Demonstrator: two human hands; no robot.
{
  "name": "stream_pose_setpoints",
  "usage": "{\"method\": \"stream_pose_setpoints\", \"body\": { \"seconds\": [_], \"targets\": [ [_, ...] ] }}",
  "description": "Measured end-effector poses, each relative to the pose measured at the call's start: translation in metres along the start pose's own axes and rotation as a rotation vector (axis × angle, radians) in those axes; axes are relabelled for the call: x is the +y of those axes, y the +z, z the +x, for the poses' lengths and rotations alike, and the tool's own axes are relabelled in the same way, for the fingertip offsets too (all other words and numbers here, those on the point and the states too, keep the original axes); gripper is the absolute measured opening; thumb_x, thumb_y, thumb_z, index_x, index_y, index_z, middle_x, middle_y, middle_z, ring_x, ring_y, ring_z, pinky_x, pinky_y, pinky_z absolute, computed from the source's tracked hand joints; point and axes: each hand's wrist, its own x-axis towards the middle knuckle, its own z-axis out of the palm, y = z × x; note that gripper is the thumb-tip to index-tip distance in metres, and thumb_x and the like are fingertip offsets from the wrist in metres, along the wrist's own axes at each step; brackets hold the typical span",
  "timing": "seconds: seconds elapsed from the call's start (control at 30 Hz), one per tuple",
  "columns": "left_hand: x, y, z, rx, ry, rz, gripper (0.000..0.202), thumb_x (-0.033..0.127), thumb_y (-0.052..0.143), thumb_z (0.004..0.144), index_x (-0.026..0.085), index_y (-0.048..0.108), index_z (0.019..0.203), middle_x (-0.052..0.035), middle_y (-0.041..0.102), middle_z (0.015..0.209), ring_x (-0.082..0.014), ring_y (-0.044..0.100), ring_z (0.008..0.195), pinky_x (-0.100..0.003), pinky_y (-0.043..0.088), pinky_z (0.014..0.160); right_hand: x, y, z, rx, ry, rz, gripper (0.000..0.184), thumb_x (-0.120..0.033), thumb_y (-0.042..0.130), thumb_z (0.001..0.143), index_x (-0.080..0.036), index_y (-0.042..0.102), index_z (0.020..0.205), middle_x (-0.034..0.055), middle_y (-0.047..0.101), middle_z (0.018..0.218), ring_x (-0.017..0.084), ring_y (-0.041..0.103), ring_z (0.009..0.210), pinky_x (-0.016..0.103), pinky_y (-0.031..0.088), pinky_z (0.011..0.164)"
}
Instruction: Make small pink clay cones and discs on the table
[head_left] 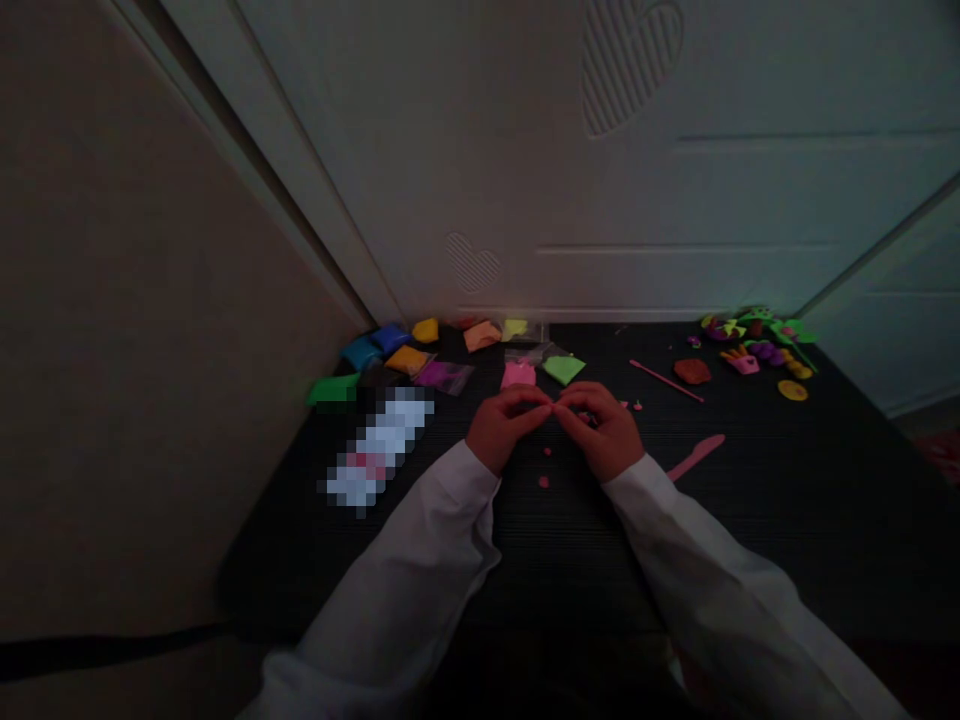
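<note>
My left hand and my right hand meet at their fingertips over the middle of the dark table. Both are closed in a pinch, thumb against fingers. Whatever lies between the fingertips is too small and dim to make out. Just below them are a small pink clay bit and a larger pink clay bit. Behind my left hand lies a bag of pink clay, beside a light green clay packet. A pink plastic knife rests to the right, partly behind my right sleeve.
Several clay packets, among them a blue one and a green one, line the table's back left. A blurred white strip lies left. Rightward are a thin pink stick, a reddish-brown clay piece and several colourful clay figures.
</note>
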Motion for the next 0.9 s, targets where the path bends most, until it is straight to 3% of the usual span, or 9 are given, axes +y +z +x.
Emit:
{"method": "stream_pose_setpoints", "body": {
  "seconds": [0.23, 0.9],
  "targets": [
    [0.0006, -0.0014, 0.0008, 0.02, 0.048, 0.012, 0.013, 0.026, 0.057, 0.062, 0.017, 0.062, 0.071, -0.002, 0.056, 0.078, -0.0134, 0.052, 0.079, -0.029, 0.037, 0.078, -0.0012, -0.0012, 0.0006, -0.024, -0.019, 0.011, 0.005, -0.022, 0.055, 0.069, -0.02, 0.058, 0.071, 0.0026, 0.053, 0.081, 0.013, 0.051, 0.08, 0.028, 0.039, 0.076],
    [-0.0052, -0.0009, 0.0021, 0.093, -0.053, -0.043, 0.018, 0.029, 0.055, 0.064, 0.017, 0.06, 0.075, -0.0019, 0.06, 0.079, -0.0139, 0.053, 0.078, -0.029, 0.038, 0.078, 0.0014, -0.0032, -0.0004, -0.143, 0.045, 0.132, 0.021, -0.024, 0.05, 0.073, -0.025, 0.059, 0.092, 0.002, 0.055, 0.091, 0.013, 0.05, 0.088, 0.029, 0.038, 0.08]
  ]
}}
